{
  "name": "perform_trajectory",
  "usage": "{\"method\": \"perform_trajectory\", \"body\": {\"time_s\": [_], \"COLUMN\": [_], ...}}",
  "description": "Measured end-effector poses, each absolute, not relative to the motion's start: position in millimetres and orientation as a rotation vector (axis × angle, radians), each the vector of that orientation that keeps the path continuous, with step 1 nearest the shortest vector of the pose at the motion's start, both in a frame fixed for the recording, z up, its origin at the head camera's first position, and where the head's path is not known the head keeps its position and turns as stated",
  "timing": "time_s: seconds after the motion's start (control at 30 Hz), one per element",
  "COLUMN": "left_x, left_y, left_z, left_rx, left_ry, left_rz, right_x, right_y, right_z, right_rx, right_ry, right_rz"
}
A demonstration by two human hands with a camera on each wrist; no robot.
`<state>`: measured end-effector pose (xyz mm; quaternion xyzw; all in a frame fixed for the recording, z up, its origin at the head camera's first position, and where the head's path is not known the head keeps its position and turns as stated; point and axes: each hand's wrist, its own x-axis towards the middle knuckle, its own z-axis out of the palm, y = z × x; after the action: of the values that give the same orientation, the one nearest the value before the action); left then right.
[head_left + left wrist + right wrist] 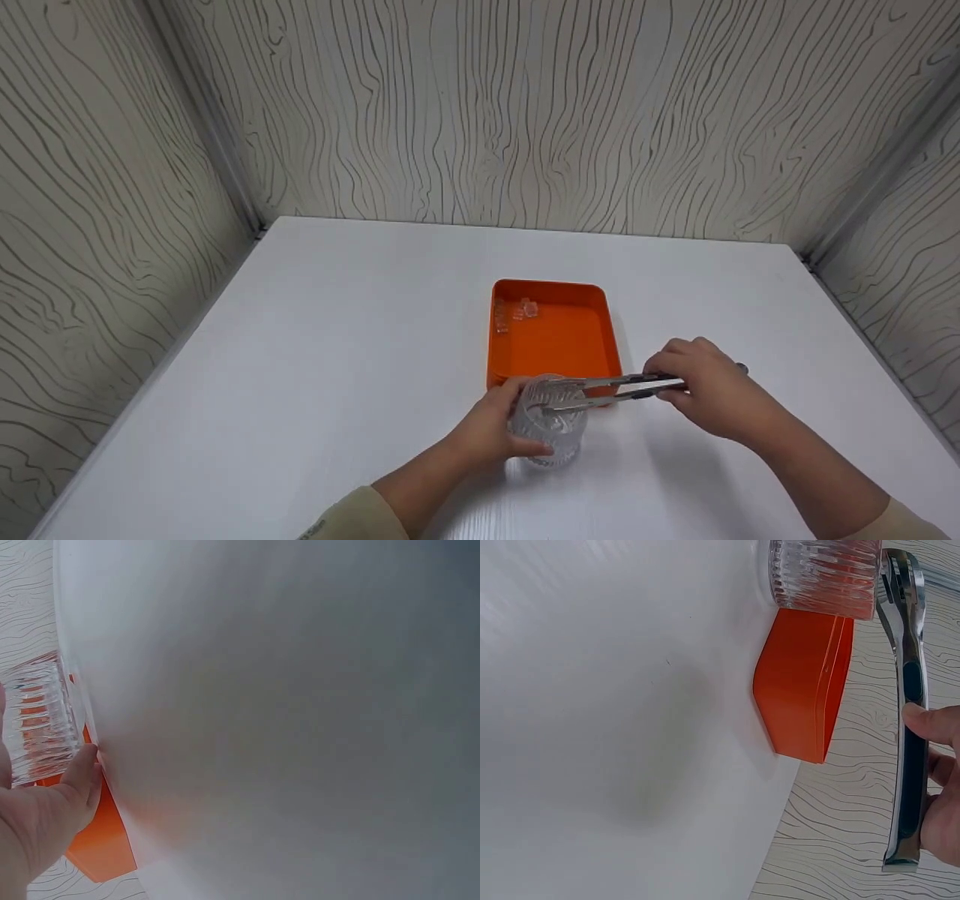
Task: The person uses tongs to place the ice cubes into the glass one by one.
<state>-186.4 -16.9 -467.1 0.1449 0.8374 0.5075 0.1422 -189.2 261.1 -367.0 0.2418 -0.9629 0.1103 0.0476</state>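
My left hand (487, 427) holds a clear ribbed glass (551, 433) round its side, near the front wall of the orange tray (562, 349). The left wrist view shows the thumb and part of the palm against the glass (41, 720). In my right hand (709, 386) are metal tongs (634, 388) with dark grips, reaching leftward to the glass. Their tips are at the glass's mouth; whether they pinch anything cannot be told. The right wrist view shows the thumb on the grip of the tongs (913, 765). Several small clear cubes (529, 308) lie in the tray's far left part.
The white table (337, 337) carries the tray and glass. Wood-grain patterned panels (487, 112) rise behind it and on both sides. The tray's wall (791, 682) stands just beyond the glass.
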Motion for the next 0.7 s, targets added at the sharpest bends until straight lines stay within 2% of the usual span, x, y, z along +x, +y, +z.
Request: {"method": "perform_trajectory", "body": {"time_s": [0.7], "left_x": [-186.4], "left_y": [-16.4], "left_z": [-467.6], "left_rx": [0.448], "left_ry": [2.449], "left_rz": [1.438], "right_x": [-190.9], "right_y": [259.3], "right_z": [-366.1], "right_rx": [0.740], "right_ry": [-2.962], "right_rz": [0.350]}}
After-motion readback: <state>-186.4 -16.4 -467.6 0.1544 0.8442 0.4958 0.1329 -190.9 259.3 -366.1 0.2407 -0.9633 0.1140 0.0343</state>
